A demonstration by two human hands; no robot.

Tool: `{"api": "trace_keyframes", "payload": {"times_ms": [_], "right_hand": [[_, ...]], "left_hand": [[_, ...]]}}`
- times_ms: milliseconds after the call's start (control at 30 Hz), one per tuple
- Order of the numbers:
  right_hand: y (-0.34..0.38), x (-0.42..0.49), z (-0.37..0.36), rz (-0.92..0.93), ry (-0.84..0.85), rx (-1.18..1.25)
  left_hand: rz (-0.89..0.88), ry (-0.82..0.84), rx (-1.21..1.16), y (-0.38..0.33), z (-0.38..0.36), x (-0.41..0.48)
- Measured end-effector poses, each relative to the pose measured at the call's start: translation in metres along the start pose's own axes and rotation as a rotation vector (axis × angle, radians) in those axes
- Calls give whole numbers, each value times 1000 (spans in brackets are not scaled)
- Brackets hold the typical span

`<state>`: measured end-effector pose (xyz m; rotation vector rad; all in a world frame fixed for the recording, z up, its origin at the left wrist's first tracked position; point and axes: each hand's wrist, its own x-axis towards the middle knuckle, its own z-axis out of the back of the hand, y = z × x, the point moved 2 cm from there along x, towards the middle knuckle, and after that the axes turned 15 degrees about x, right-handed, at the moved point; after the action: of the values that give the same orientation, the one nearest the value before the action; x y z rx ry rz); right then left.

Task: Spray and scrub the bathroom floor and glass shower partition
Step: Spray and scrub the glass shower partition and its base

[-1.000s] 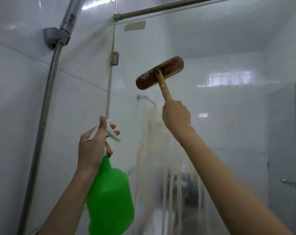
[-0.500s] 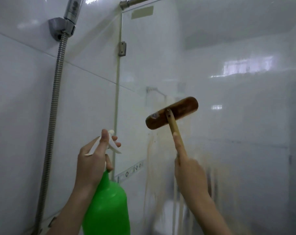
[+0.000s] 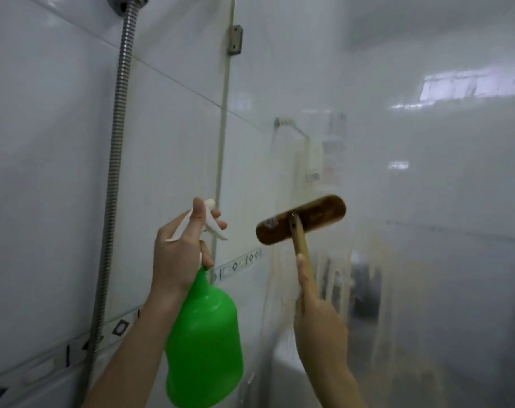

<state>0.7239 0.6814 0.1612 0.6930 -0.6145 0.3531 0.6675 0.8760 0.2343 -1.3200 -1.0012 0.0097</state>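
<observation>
Glass partition [image 3: 427,201]: we are scrubbing mid-pane, suds streaking, seemingly unrinsed. Right hand [image 3: 321,325] is clasping the brush [image 3: 302,219]; left hand [image 3: 179,254] is wrapping the spray bottle [image 3: 203,343]. Floor unseen.

Two hands, a left hand [image 3: 178,257] and a right hand [image 3: 319,325], one green spray bottle [image 3: 204,343], one wooden scrub brush [image 3: 302,219], one glass shower partition [image 3: 397,187], one metal shower hose [image 3: 115,160] and one metal hinge bracket [image 3: 234,39] are in view.
</observation>
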Motion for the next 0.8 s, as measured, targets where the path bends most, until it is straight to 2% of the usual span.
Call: {"api": "trace_keyframes", "payload": {"times_ms": [100, 200, 333, 400, 467, 600, 700, 800], "right_hand": [[33, 62, -10, 138, -73, -1], [44, 95, -9, 206, -32, -25], [-21, -2, -9, 94, -8, -2], [-33, -16, -6, 103, 54, -11], [-8, 33, 2, 182, 16, -33], [57, 132, 37, 212, -103, -45], [23, 80, 49, 99, -133, -2], [-19, -12, 60, -52, 14, 49]], "left_hand": [[-2, 18, 71, -4, -1, -6], [-21, 11, 108, -5, 2, -11], [12, 14, 60, 2, 11, -13], [46, 31, 20, 5, 13, -14], [72, 55, 14, 6, 12, -14], [56, 65, 18, 0, 0, -15], [40, 74, 13, -7, -10, -15], [27, 94, -21, -12, -17, -13]]}}
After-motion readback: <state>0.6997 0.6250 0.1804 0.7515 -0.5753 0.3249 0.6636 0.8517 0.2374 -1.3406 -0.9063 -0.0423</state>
